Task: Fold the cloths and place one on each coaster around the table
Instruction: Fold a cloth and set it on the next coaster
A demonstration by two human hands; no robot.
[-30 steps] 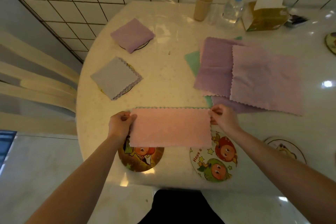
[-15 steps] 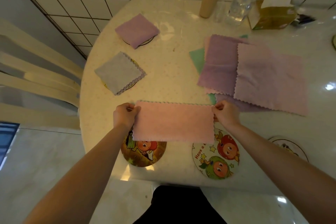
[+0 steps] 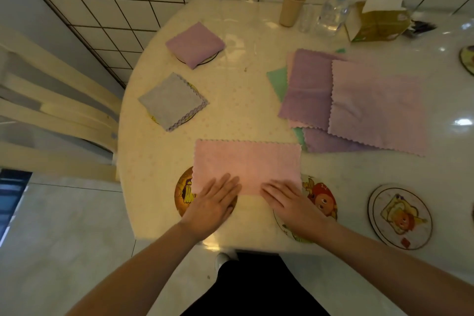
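Note:
A pink cloth (image 3: 246, 161), folded in half into a rectangle, lies flat on the table near the front edge. My left hand (image 3: 213, 202) and my right hand (image 3: 287, 200) rest flat on its near edge, fingers spread, holding nothing. The cloth partly covers a brown coaster (image 3: 183, 192) on the left and a cartoon coaster (image 3: 320, 200) on the right. Further left, a folded grey cloth (image 3: 171, 100) and a folded purple cloth (image 3: 195, 43) each sit on a coaster. A pile of unfolded purple, pink and green cloths (image 3: 359, 102) lies to the right.
Another coaster (image 3: 400, 215) with a toast picture sits at the front right, and one more coaster (image 3: 466, 59) at the far right edge. A paper cup (image 3: 291, 7), pump bottle (image 3: 333, 10) and tissue box (image 3: 377, 20) stand by the tiled wall. A chair (image 3: 51, 110) stands left.
Both hands let go of the pink cloth's far corners and moved back to its near edge, now pressing it flat on the table.

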